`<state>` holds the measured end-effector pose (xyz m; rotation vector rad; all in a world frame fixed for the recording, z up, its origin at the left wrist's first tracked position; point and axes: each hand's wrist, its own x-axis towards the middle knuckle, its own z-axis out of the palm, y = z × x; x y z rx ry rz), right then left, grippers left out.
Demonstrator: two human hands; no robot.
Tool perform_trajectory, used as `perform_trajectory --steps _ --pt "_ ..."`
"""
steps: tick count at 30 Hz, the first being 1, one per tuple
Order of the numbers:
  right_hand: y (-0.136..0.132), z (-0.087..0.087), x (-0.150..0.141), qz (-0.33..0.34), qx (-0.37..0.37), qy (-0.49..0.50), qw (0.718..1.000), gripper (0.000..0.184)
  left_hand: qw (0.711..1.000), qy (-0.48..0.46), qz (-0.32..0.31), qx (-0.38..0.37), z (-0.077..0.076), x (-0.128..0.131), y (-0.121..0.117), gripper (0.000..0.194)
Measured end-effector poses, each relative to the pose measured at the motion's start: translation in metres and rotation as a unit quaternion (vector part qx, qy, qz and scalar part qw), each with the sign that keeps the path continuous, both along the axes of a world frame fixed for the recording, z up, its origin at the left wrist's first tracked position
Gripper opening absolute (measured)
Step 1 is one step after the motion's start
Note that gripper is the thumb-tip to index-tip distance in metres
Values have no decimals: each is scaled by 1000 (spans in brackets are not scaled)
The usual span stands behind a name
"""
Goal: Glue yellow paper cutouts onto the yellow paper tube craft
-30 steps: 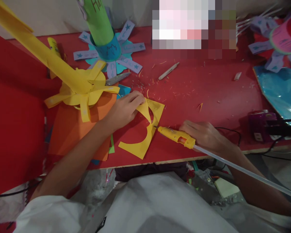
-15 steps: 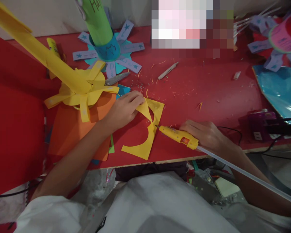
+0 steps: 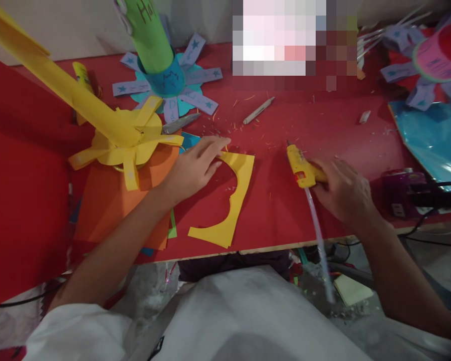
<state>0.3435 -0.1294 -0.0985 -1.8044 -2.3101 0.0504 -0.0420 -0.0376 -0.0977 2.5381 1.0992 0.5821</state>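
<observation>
My right hand (image 3: 344, 190) is wrapped round the grip of a yellow hot glue gun (image 3: 299, 168), its nozzle pointing away from me. A long clear glue stick (image 3: 320, 240) hangs out of the gun's back end over the table edge. My left hand (image 3: 199, 168) rests at the upper left of a yellow paper offcut (image 3: 238, 195) with a curved cut-out. Its fingers are stretched out and the thumb stands apart. Left of that hand lie orange sheets (image 3: 124, 200), with a yellow paper flower base (image 3: 135, 133) standing on them.
A green paper tube (image 3: 150, 40) stands in a blue flower base behind. Closed scissors (image 3: 180, 123) and a pen-like tool (image 3: 258, 111) lie mid-table among paper scraps. At right are a pink paper ring (image 3: 438, 57), a blue plastic-wrapped sheet (image 3: 432, 135) and a purple box (image 3: 402, 193) with cords.
My right hand has drawn the glue gun away from the paper to the right, turning its nozzle forward. My left fingers have straightened, and the lifted yellow strip no longer shows.
</observation>
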Motion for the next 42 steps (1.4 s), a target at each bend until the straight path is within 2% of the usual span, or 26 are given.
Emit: perform_trajectory --steps 4,8,10,12,14,16,18,22,25,30,34,42 --pt "4 5 9 -24 12 -27 999 53 1000 7 -18 3 -4 0 0 43" --pt "3 22 14 -15 -27 -60 998 61 999 -7 -25 20 -9 -1 1 38" --pt "4 33 11 -18 -16 -49 999 61 1000 -16 -7 25 -9 -1 2 36" --pt "9 46 1 -32 22 -10 999 57 999 -19 22 29 -7 0 4 33" --pt "20 58 -16 -33 62 49 996 42 998 -18 56 27 -5 3 6 32" --pt "35 67 -38 -4 63 107 992 30 996 -13 82 19 -5 6 9 30" --pt "54 70 -60 43 54 117 991 27 995 -3 97 10 -5 9 11 24" --pt "83 57 -92 90 3 102 991 20 994 25 106 -5 -7 13 15 12" --pt "88 41 -103 124 -25 111 986 19 994 29 109 -18 -8 13 18 11" --pt "84 22 -102 133 -71 129 980 14 994 24 107 -9 -11 12 20 15" --pt "85 13 -100 127 -102 136 977 19 994 20 105 -6 -13 9 21 22" --pt "86 6 -103 126 -132 192 964 16 994 -24 101 -42 -7 8 17 22"
